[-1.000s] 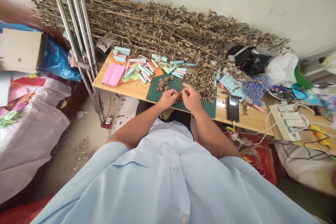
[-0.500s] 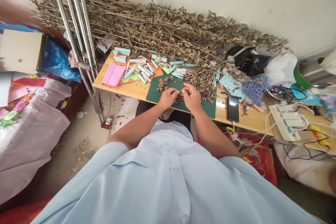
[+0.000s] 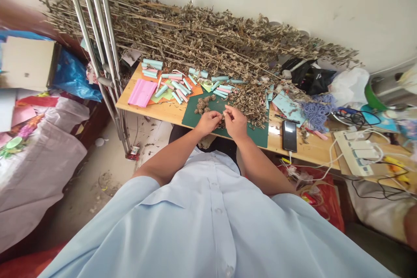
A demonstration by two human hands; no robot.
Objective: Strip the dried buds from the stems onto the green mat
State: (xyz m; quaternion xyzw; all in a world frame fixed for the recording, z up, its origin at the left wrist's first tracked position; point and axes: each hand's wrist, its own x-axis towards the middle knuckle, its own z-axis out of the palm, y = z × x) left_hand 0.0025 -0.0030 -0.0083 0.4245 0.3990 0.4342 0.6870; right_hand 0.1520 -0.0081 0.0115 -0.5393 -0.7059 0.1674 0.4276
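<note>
Over the near edge of a green cutting mat (image 3: 192,115), my left hand (image 3: 208,122) and my right hand (image 3: 236,122) meet with their fingertips pinched close together. Something small and brown, like a bit of dried plant, shows between and under them, but the fingers hide most of it. Just beyond my left hand lies a cluster of round brown balls (image 3: 203,104). A heap of crumbled dried leaves (image 3: 250,104) covers the mat beside my right hand.
Long dried plant stalks (image 3: 202,34) lie along the wall. Blue and pink paper rolls (image 3: 179,84) and a pink paper stack (image 3: 141,92) sit at left. A phone (image 3: 289,135), purple cord (image 3: 317,106) and power strip (image 3: 355,152) are at right. Metal crutches (image 3: 97,30) stand left.
My right hand has shifted slightly left and down, its fingers now closer to those of my left hand. The view has moved very slightly.
</note>
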